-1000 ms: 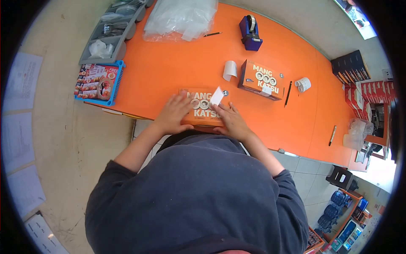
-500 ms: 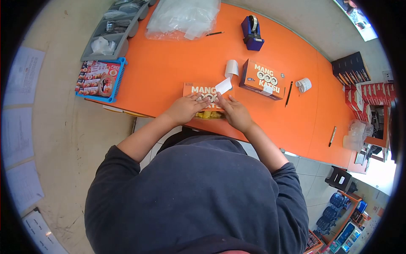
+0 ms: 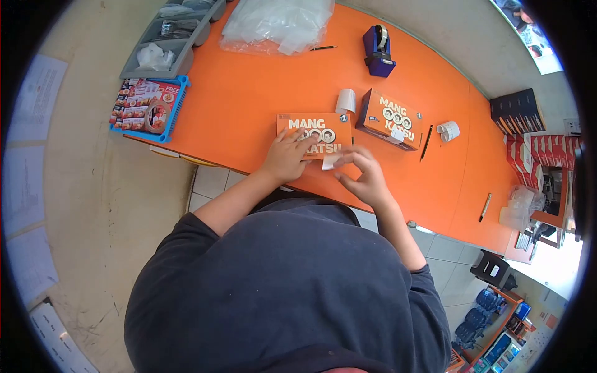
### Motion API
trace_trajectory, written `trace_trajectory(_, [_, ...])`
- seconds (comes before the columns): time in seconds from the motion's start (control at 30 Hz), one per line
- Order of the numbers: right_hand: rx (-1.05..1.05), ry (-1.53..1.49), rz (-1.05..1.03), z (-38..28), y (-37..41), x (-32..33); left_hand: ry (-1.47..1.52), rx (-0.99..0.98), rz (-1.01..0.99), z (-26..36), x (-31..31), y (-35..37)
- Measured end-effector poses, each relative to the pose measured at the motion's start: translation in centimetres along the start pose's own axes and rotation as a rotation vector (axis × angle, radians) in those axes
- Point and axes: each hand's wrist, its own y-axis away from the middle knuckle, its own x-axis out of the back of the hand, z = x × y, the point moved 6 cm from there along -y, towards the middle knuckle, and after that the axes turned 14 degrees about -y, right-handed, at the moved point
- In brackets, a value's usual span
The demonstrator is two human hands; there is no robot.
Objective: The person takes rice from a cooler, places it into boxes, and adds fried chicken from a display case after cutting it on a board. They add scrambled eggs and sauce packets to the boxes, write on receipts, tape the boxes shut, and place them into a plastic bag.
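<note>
An orange cardboard food box (image 3: 295,123) printed "MANG KATSU" lies in front of me near the table's edge, its lid down. My left hand (image 3: 288,155) rests on the lid with its fingers spread, covering part of the lettering. A small white label (image 3: 329,163) sits at the box's front edge and hangs over it. My right hand (image 3: 365,176) is at the front right corner, its fingers bent and the thumb apart. Its fingertips reach the label's right side; whether they touch it I cannot make out.
A second such box (image 3: 390,118) stands at the right. Around it are a label roll (image 3: 346,101), a black pen (image 3: 426,143), another roll (image 3: 448,130) and a tape dispenser (image 3: 379,51). Plastic bags (image 3: 277,25) lie at the back, a blue tray (image 3: 180,112) at the left.
The lid has come down over the yellow food that showed at the front. My right hand has moved from the lid to the front corner; the white label has gone from above the lid to the front edge.
</note>
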Motion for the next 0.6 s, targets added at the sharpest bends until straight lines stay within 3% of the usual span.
trace_trajectory(0.03, [-0.084, -0.112, -0.084, 0.7, 0.3, -0.4, 0.002, 0.007, 0.004, 0.0, 0.1, -0.2])
trace_trajectory(0.13, [-0.268, -0.066, -0.07, 1.6, 0.8, -1.6, 0.01, 0.014, 0.004, 0.1, 0.2, -0.4])
trace_trajectory(0.33, [-0.036, 0.268, 0.14, 5.8, -0.9, -3.7, 0.053, 0.005, -0.043, -0.1, 0.2, -0.4])
trace_trajectory(0.43, [0.063, 0.409, 0.124, 6.8, -1.3, -4.0, 0.05, -0.008, -0.064, -0.2, 0.1, -0.6])
trace_trajectory(0.6, [0.182, 0.503, 0.181, 4.5, -3.0, -1.9, 0.04, -0.042, -0.088, -0.2, 0.8, -0.6])
